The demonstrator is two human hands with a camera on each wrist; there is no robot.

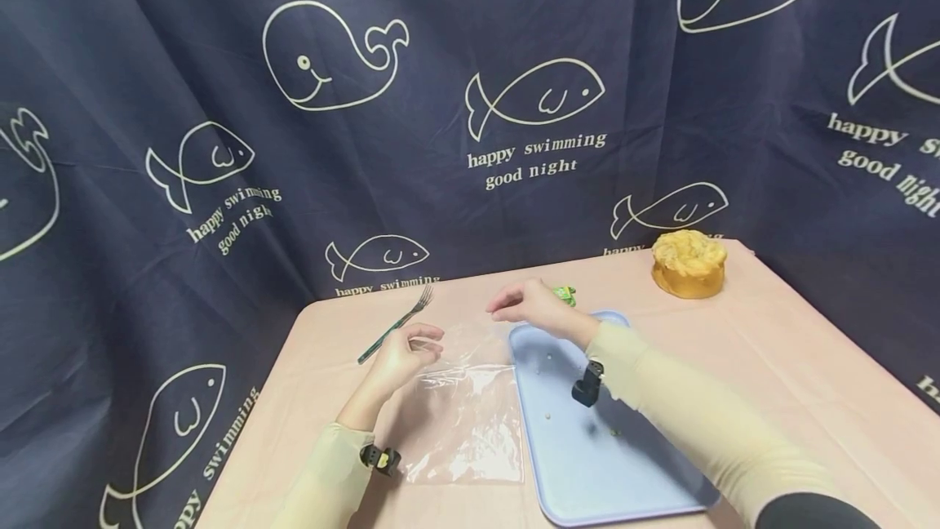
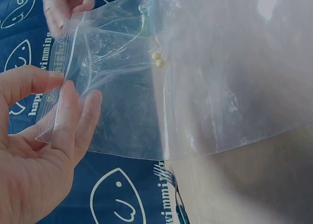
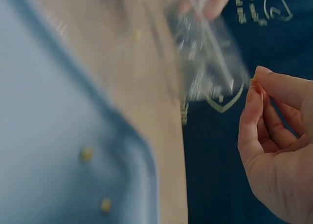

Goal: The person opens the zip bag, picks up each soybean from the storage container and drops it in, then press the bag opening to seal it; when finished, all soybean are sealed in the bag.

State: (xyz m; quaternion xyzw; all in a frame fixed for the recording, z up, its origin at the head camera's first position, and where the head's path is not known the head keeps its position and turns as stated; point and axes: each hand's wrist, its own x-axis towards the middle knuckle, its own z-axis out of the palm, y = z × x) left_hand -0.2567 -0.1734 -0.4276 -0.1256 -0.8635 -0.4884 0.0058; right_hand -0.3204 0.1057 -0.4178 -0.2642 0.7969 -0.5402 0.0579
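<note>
My left hand (image 1: pixel 400 362) pinches the zip edge of a clear zip-lock bag (image 2: pixel 122 121) between thumb and fingers. The bag spreads across the table toward me, its zip end lifted. Two small pale-yellow beans (image 2: pixel 159 62) show through its film. At the far corner of the bag's mouth is my right hand (image 1: pixel 539 308), thumb tip meeting the index fingertip; I cannot tell whether a bean is between them. In the right wrist view the bag's corner overlaps the space beside those fingertips. More beans (image 3: pixel 86 154) lie on the light-blue tray (image 1: pixel 587 472) under my right forearm.
A fork (image 1: pixel 396 325) with a dark-green handle lies beyond my left hand. Behind the tray's far edge is a small green packet (image 1: pixel 565 295), partly hidden by my right hand. A round golden bread (image 1: pixel 688 268) stands at the back right. A dark-blue curtain (image 1: pixel 441 186) hangs behind the table.
</note>
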